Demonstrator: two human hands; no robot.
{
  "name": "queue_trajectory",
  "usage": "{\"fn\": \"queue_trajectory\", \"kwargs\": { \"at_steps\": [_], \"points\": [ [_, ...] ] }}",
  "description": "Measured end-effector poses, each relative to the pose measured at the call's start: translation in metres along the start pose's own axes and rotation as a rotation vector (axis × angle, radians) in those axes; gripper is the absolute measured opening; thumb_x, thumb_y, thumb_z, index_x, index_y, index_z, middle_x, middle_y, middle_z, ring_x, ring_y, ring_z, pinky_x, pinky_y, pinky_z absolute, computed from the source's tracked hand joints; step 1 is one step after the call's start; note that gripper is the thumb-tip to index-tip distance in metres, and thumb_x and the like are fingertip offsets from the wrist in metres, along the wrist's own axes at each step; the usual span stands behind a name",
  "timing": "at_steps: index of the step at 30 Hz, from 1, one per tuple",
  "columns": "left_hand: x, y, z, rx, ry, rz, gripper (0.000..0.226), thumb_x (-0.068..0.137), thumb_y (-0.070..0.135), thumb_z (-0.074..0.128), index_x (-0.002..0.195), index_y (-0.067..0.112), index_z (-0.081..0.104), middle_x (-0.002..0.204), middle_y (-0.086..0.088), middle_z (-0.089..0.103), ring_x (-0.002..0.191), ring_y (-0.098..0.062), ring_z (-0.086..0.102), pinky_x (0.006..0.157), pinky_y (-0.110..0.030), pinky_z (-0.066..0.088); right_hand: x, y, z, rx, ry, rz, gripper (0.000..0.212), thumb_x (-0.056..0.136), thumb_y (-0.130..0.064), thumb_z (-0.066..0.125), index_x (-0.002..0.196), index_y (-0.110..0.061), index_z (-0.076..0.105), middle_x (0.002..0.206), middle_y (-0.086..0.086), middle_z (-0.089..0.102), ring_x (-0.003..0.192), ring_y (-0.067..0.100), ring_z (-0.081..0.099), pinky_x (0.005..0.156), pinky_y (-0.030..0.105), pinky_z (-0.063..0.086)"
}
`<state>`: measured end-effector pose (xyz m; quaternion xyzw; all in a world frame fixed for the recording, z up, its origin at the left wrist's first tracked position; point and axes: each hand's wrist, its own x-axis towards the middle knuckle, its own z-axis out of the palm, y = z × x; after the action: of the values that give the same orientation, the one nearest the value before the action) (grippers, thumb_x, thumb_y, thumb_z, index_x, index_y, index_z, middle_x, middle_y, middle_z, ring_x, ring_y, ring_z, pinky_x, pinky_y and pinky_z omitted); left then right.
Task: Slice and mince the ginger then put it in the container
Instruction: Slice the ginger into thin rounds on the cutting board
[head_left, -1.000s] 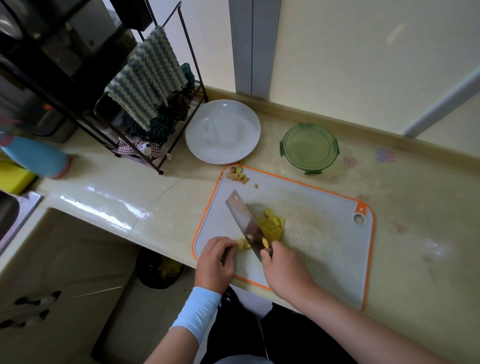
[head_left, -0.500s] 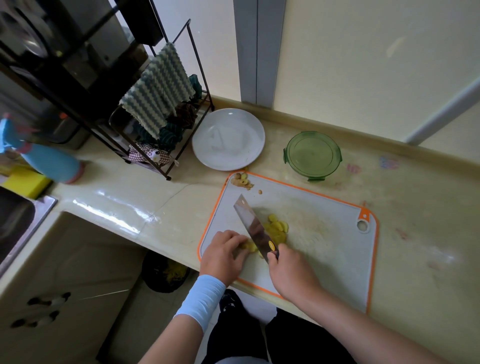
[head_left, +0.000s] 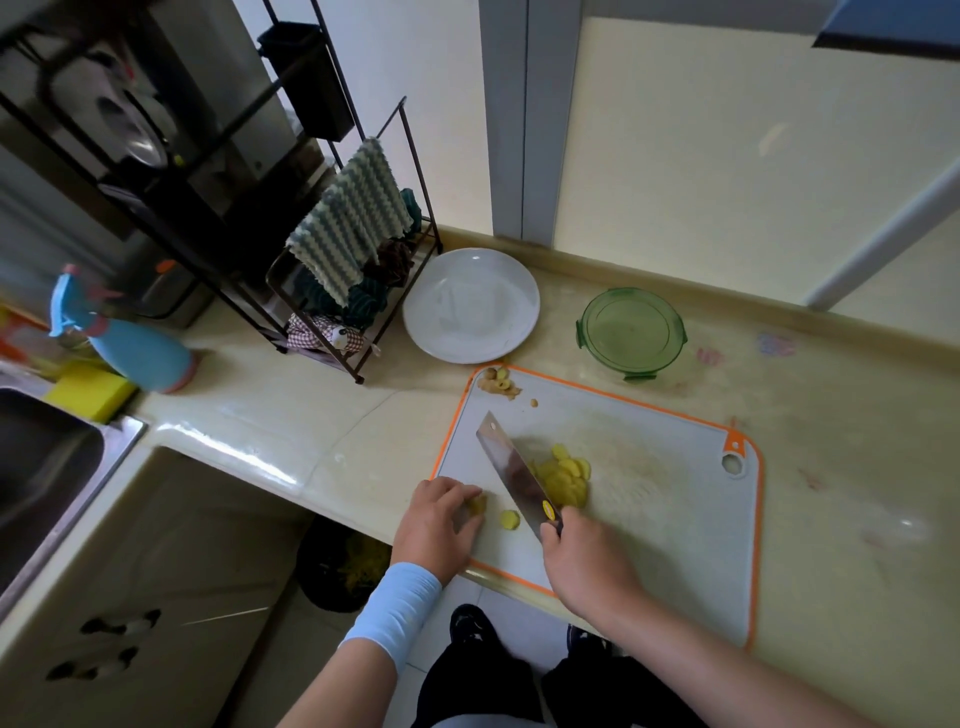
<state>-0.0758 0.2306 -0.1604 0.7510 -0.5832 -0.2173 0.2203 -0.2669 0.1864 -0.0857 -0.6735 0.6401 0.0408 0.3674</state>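
A white cutting board (head_left: 649, 519) with an orange rim lies on the counter. My right hand (head_left: 587, 564) grips the handle of a cleaver (head_left: 511, 470), whose blade slants across the board. To the blade's right lies a pile of yellow ginger slices (head_left: 563, 478). One loose slice (head_left: 509, 518) lies left of the blade. My left hand (head_left: 439, 522) holds a small ginger stub (head_left: 477, 503) under curled fingers at the board's left edge. Ginger scraps (head_left: 496, 382) sit at the board's far left corner. A green round container (head_left: 631, 332) stands behind the board.
A white plate (head_left: 470, 304) sits behind the board's left corner. A black wire rack (head_left: 353, 291) with hanging cloths stands further left. A blue spray bottle (head_left: 124, 343), a yellow sponge (head_left: 88, 389) and a sink (head_left: 41, 467) are at far left. A dark bin (head_left: 340, 564) stands below the counter.
The cleaver has come away from the ginger stub, leaving a fresh slice lying between blade and left hand. The camera has tilted, shifting the scene lower and rightward.
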Motion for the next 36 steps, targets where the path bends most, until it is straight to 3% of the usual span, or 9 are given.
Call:
{"fn": "queue_trajectory", "kwargs": {
  "at_steps": [4, 8, 16, 19, 24, 27, 31, 34, 36],
  "points": [
    [0.005, 0.003, -0.004, 0.057, -0.047, 0.0, 0.017, 0.084, 0.024, 0.071, 0.1, 0.028, 0.072, 0.096, 0.011, 0.06, 0.095, -0.014, 0.053, 0.078, -0.025, 0.047, 0.0, -0.006, -0.002, 0.008, 0.016, -0.018, 0.02, 0.099, -0.035, 0.042, 0.089, -0.02, 0.05, 0.092, 0.006, 0.063, 0.089, 0.03, 0.061, 0.063, 0.031, 0.035],
    [0.006, 0.002, -0.012, 0.041, -0.085, -0.012, 0.03, 0.076, 0.015, 0.066, 0.103, 0.027, 0.066, 0.097, 0.011, 0.063, 0.098, -0.017, 0.055, 0.082, -0.033, 0.051, -0.005, -0.009, 0.01, 0.039, -0.08, 0.007, 0.02, 0.097, -0.035, 0.044, 0.083, -0.022, 0.049, 0.096, 0.007, 0.066, 0.091, 0.03, 0.061, 0.066, 0.03, 0.037],
    [0.0, -0.006, -0.018, 0.117, 0.003, -0.045, 0.025, 0.076, 0.047, 0.07, 0.085, 0.029, 0.056, 0.087, 0.015, 0.054, 0.087, -0.013, 0.051, 0.074, -0.029, 0.046, 0.002, 0.002, 0.006, 0.06, -0.067, 0.048, 0.02, 0.098, -0.034, 0.043, 0.085, -0.021, 0.051, 0.087, 0.005, 0.059, 0.077, 0.025, 0.051, 0.065, 0.03, 0.035],
    [0.002, 0.001, -0.015, 0.157, -0.011, -0.024, 0.023, 0.076, 0.049, 0.069, 0.087, 0.03, 0.062, 0.088, 0.014, 0.058, 0.087, -0.012, 0.052, 0.073, -0.027, 0.046, -0.002, -0.001, 0.015, 0.071, -0.094, 0.06, 0.023, 0.096, -0.034, 0.044, 0.077, -0.022, 0.047, 0.089, 0.006, 0.062, 0.085, 0.029, 0.058, 0.067, 0.03, 0.037],
    [0.003, -0.003, -0.012, 0.101, -0.028, -0.021, 0.008, 0.079, 0.029, 0.073, 0.087, 0.027, 0.071, 0.087, 0.012, 0.063, 0.089, -0.018, 0.056, 0.073, -0.033, 0.051, -0.001, 0.001, 0.014, 0.068, -0.061, 0.086, 0.021, 0.097, -0.034, 0.044, 0.081, -0.021, 0.049, 0.096, 0.008, 0.065, 0.094, 0.031, 0.061, 0.067, 0.03, 0.037],
    [0.0, -0.008, -0.015, 0.068, -0.051, -0.003, 0.012, 0.083, 0.024, 0.068, 0.092, 0.032, 0.071, 0.092, 0.017, 0.062, 0.093, -0.012, 0.053, 0.078, -0.028, 0.049, 0.004, 0.003, 0.005, 0.077, -0.007, 0.088, 0.02, 0.099, -0.033, 0.043, 0.086, -0.019, 0.05, 0.101, 0.01, 0.066, 0.097, 0.031, 0.061, 0.067, 0.03, 0.036],
    [0.004, -0.004, -0.012, 0.125, 0.006, 0.13, 0.018, 0.076, 0.022, 0.072, 0.094, 0.027, 0.07, 0.087, 0.01, 0.063, 0.081, -0.018, 0.058, 0.069, -0.031, 0.053, 0.007, 0.003, -0.003, 0.103, 0.007, 0.079, 0.021, 0.099, -0.034, 0.044, 0.085, -0.019, 0.05, 0.096, 0.008, 0.064, 0.091, 0.031, 0.059, 0.067, 0.031, 0.038],
    [0.013, 0.012, -0.004, 0.201, -0.033, 0.196, 0.025, 0.077, 0.041, 0.06, 0.095, 0.029, 0.071, 0.085, 0.009, 0.062, 0.079, -0.02, 0.058, 0.069, -0.031, 0.051, 0.012, 0.004, -0.015, 0.13, 0.046, 0.078, 0.023, 0.098, -0.035, 0.045, 0.081, -0.021, 0.05, 0.089, 0.007, 0.061, 0.085, 0.029, 0.057, 0.067, 0.031, 0.039],
    [0.019, 0.022, 0.003, 0.318, -0.121, 0.169, 0.036, 0.081, 0.055, 0.051, 0.105, 0.035, 0.069, 0.094, 0.01, 0.061, 0.091, -0.02, 0.056, 0.079, -0.032, 0.046, 0.019, 0.008, -0.026, 0.133, 0.085, 0.09, 0.024, 0.097, -0.035, 0.047, 0.081, -0.019, 0.052, 0.09, 0.008, 0.063, 0.087, 0.03, 0.058, 0.067, 0.032, 0.039]
  ]
}}
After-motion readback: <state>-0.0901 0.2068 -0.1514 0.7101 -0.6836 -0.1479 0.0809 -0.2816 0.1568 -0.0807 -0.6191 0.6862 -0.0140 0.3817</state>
